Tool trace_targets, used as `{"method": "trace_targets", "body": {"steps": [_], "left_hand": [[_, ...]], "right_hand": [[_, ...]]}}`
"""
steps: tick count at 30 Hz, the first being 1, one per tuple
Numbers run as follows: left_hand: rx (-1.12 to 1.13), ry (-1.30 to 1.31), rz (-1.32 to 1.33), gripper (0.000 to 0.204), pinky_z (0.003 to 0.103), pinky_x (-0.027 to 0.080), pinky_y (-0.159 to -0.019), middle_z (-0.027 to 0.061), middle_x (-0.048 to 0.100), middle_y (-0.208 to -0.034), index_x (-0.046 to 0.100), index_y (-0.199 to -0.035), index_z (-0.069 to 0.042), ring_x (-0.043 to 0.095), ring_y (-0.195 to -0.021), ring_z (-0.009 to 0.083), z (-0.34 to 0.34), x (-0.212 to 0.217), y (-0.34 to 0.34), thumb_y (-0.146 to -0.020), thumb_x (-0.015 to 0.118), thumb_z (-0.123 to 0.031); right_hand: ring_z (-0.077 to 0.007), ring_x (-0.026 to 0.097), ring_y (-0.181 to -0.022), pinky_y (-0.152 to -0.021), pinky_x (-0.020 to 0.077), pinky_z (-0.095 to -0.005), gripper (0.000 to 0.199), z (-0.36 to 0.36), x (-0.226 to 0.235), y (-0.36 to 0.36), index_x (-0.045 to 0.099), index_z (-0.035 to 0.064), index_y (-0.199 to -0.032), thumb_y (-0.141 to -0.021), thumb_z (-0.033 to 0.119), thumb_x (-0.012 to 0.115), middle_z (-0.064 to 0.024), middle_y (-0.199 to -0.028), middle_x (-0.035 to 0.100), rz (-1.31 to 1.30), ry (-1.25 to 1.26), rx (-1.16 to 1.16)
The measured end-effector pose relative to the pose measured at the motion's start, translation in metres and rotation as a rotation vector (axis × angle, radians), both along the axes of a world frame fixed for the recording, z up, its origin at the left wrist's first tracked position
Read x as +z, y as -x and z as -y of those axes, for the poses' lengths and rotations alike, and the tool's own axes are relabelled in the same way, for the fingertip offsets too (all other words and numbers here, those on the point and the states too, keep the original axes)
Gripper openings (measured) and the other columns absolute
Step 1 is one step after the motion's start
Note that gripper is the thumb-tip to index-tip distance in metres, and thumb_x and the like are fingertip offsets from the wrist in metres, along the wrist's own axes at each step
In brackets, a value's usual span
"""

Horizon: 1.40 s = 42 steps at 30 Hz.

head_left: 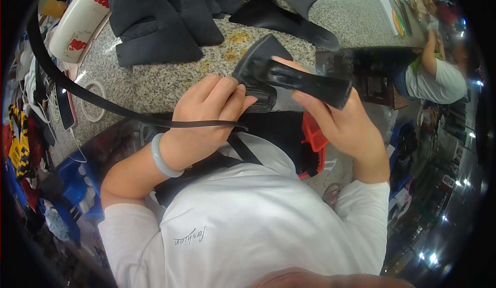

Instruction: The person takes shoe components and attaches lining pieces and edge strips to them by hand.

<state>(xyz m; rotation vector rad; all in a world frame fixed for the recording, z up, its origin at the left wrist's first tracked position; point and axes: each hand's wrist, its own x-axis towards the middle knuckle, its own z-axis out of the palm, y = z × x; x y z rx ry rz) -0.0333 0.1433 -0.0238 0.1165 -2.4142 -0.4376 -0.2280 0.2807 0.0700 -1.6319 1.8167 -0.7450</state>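
Observation:
Both my hands are over the near edge of the speckled stone table. My left hand (204, 112) is closed on a long black strap (111, 104) that arcs away to the upper left. Its fingertips also press the edge of a black leather-like piece (266, 50) with a raised, rounded edge near them. My right hand (336, 122) is closed around a thick black bar-shaped tool (305, 81), flared at its near end, with a worn, shiny face. It overlaps the leather-like piece; whether they touch, I cannot tell. Part of the right fingers is hidden behind the tool.
Stacked black cut pieces (155, 24) and a curved black piece (284, 19) lie at the back of the speckled table (160, 89). At left are a white cylinder (80, 19), white ring (94, 102) and phone (66, 102). Below is a red basket (313, 138); another person (434, 78) sits right.

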Motion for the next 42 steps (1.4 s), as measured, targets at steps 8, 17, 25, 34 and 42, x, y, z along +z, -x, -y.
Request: {"method": "trace_targets", "body": {"steps": [8, 17, 25, 34, 42], "left_hand": [[-0.074, 0.032, 0.124, 0.056, 0.036, 0.054, -0.072, 0.0117, 0.068, -0.114, 0.068, -0.112, -0.002, 0.065, -0.086, 0.0268, 0.015, 0.009, -0.017, -0.071, 0.086, -0.037], [-0.056, 0.032, -0.156, 0.03, 0.034, 0.06, -0.066, 0.0159, 0.071, -0.098, 0.068, -0.103, 0.003, 0.071, -0.075, 0.0266, 0.029, 0.006, -0.021, -0.075, 0.077, 0.001], [0.06, -0.686, -0.31, 0.023, 0.027, 0.056, -0.077, 0.0129, 0.074, -0.099, 0.068, -0.108, 0.002, 0.072, -0.082, 0.0168, 0.028, 0.022, -0.029, -0.085, 0.072, 0.007], [-0.079, -1.294, -0.283, 0.022, 0.024, 0.052, -0.088, 0.0072, 0.07, -0.108, 0.06, -0.117, 0.003, 0.066, -0.098, 0.0102, 0.012, 0.013, -0.027, -0.096, 0.065, 0.004], [-0.09, -1.603, -0.163, 0.04, 0.022, 0.057, -0.078, 0.008, 0.073, -0.101, 0.058, -0.121, 0.002, 0.069, -0.092, 0.0109, 0.015, 0.016, -0.027, -0.086, 0.077, 0.005]], "right_hand": [[-0.0037, 0.045, -0.06, -0.052, 0.0343, -0.023, 0.033, -0.005, -0.011, 0.06, 0.07, -0.002, -0.12, -0.104, 0.026, 0.061, 0.0014, -0.073, 0.057, 0.154, 0.299, -0.673], [-0.037, 0.069, -0.097, -0.082, 0.0529, -0.0432, 0.038, 0.0, -0.127, 0.21, 0.07, 0.0081, -0.124, -0.097, 0.035, 0.068, -0.0198, -0.109, 0.072, -0.885, 0.261, -0.727], [-0.0227, 0.065, -0.107, -0.092, 0.0499, -0.0341, 0.04, 0.014, -0.082, 0.148, 0.068, 0.0036, -0.126, -0.09, 0.017, 0.075, -0.0093, -0.116, 0.069, -0.249, 0.634, -0.585], [-0.0116, 0.071, -0.08, -0.072, 0.0554, -0.0237, 0.031, 0.028, -0.044, 0.004, 0.069, -0.0054, -0.113, -0.085, -0.001, 0.08, -0.0082, -0.096, 0.074, 0.584, 0.309, -0.315], [-0.0074, 0.069, -0.077, -0.065, 0.0587, -0.0204, 0.025, 0.033, -0.045, -0.014, 0.07, -0.0066, -0.109, -0.088, 0.004, 0.079, -0.0082, -0.094, 0.073, 0.655, 0.207, -0.318]]}}
